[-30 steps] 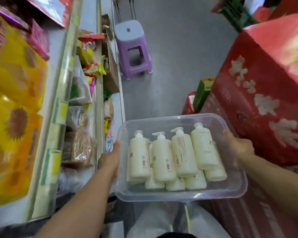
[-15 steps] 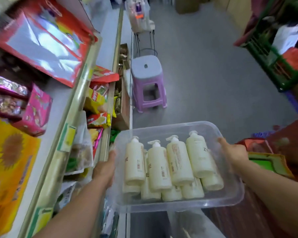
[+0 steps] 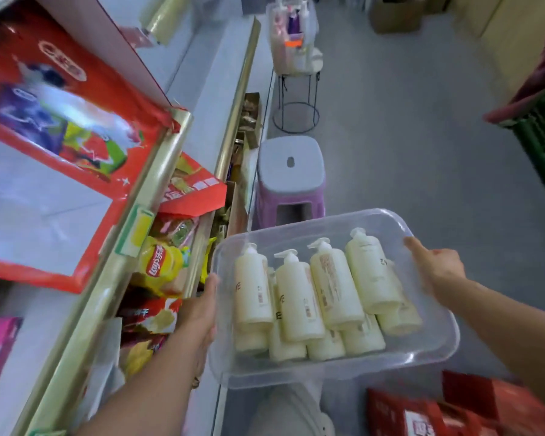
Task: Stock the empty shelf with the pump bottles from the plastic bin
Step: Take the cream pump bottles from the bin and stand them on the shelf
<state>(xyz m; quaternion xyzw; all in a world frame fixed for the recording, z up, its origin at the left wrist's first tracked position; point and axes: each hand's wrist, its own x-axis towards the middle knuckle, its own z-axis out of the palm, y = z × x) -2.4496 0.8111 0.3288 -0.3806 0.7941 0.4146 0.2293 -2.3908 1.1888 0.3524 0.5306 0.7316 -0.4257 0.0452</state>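
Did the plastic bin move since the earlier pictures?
Yes. The plastic bin has come forward, toward the purple stool: floor showed between them before, and now its far rim covers the stool's foot.

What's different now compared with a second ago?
The plastic bin has been carried forward along the aisle: the purple stool is closer, a wire stand has come into view. The left hand and right hand still hold its ends; the pump bottles lie as before.

A single wide-angle view from the person's head looks forward and down along a shop aisle. The bin (image 3: 328,377), left hand (image 3: 202,313) and right hand (image 3: 438,269) are near; shelves (image 3: 158,171) run along the left, a stool (image 3: 290,171) farther off.
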